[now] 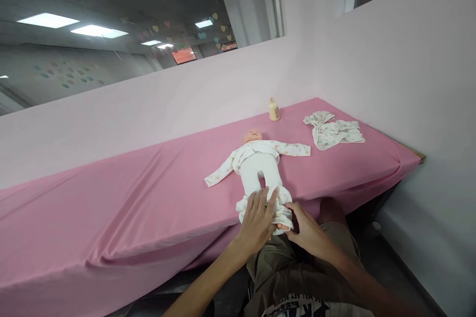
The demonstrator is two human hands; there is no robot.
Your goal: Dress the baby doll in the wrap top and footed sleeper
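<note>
A baby doll (258, 161) lies on its back on the pink-covered table (148, 193), head away from me, in a white printed top with the sleeves spread out. Bunched printed trousers (279, 210) sit round its lower legs at the table's front edge. My left hand (259, 219) lies over the doll's legs and the bunched cloth, fingers together and stretched forward. My right hand (305, 228) pinches the trousers' lower edge from the right.
A small cream bottle (274, 109) stands at the back of the table by the pink wall. A crumpled printed garment (332, 130) lies to the right of the doll. The table's right end (416, 154) meets a white wall.
</note>
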